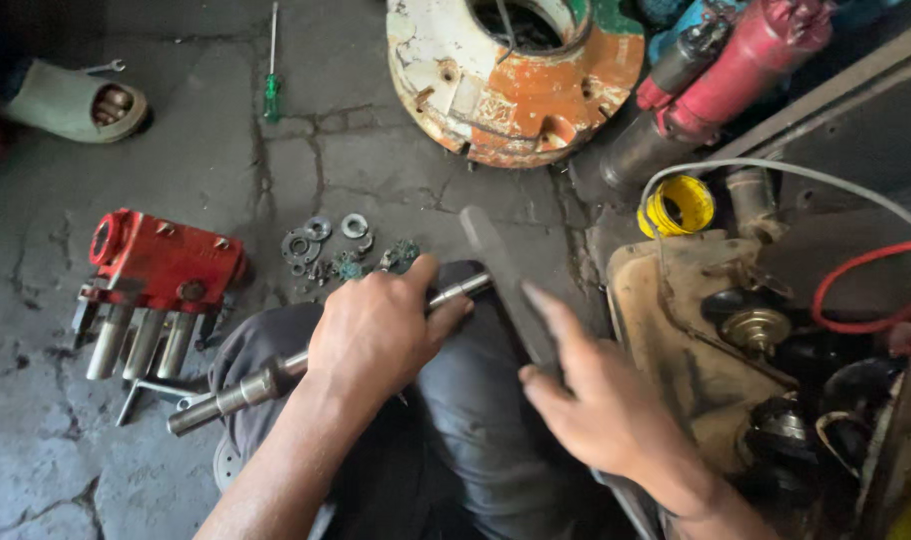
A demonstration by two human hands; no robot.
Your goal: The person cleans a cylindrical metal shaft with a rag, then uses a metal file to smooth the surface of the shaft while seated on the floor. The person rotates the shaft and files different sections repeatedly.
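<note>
Gripping one steel rod (326, 365), the left hand (376, 335) is wrapped shut; its axis runs lower-left to upper-right. One flat file (506, 280) is pinched by the right hand (601, 400).

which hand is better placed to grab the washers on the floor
Left, probably. The left hand, though gripping the metal shaft, sits just below the washers; the right hand holds the flat file farther away.

Cracked grey concrete floor (176, 150), oil-stained, dim workshop light. Red pump block (166, 262) with steel plungers near floor's left edge; washers and small fittings (328, 245) scattered just beside it. Green-handled screwdriver (272, 85) toward top edge, sandalled foot (74, 102) at top left corner. Rusted white-and-orange round housing (511, 90) top centre; red cylinders (746, 60), yellow wire coil (678, 205), grimy machine parts (706, 340) crowd right side.
</note>
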